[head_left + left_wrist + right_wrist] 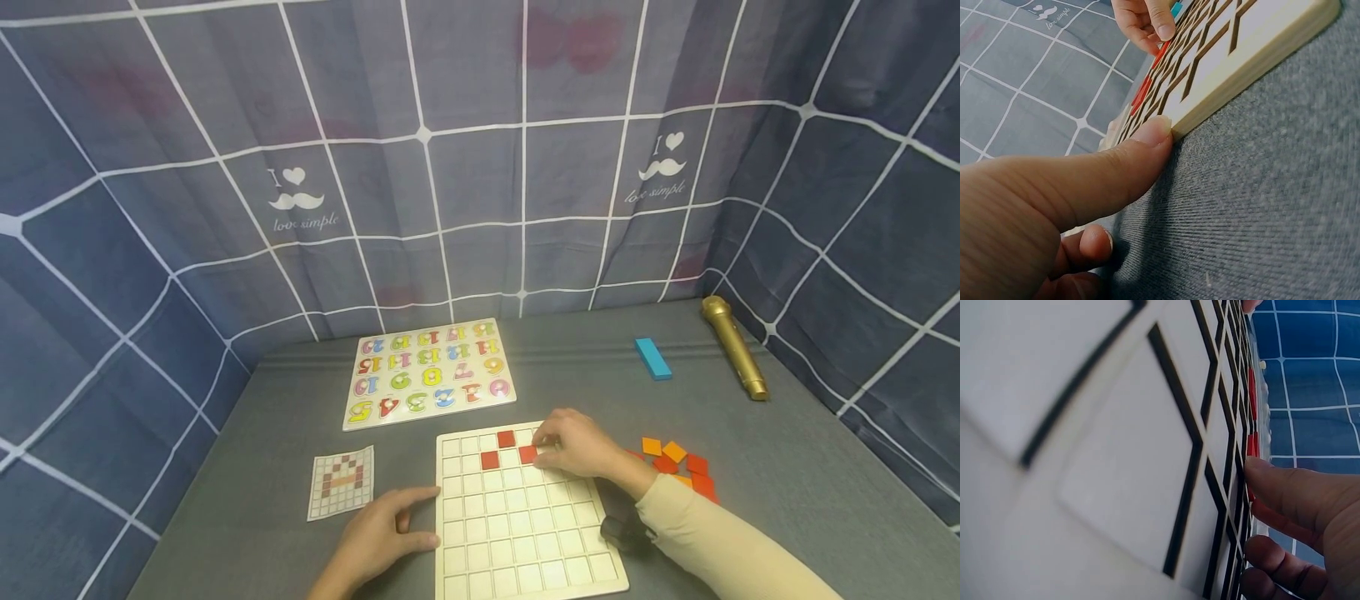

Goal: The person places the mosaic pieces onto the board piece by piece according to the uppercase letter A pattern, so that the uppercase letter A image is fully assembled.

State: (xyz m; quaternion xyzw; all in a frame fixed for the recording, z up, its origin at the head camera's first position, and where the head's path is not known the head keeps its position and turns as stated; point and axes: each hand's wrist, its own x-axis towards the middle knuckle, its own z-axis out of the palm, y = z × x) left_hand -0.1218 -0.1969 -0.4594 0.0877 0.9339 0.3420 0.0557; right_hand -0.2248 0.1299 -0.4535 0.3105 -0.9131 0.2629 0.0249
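A pale wooden grid board (525,529) lies flat on the table. Near its far edge are a red square tile (506,438), another red tile (490,460) to the left and a third red tile (528,454) under my right fingertips. My right hand (581,446) reaches over from the right, its thumb and index finger bent at the edges of that third tile. From the left, my left hand (382,529) touches the board's side with index finger and thumb extended; in the left wrist view the thumb (1116,169) rests at the board's edge.
A paper pattern card (341,483) lies to the left. Behind the board is a number puzzle (431,371). Loose red and orange tiles (675,452) lie right of the board, beyond them a blue block (653,358) and a gold microphone (735,348). A gridded curtain (480,183) surrounds the table.
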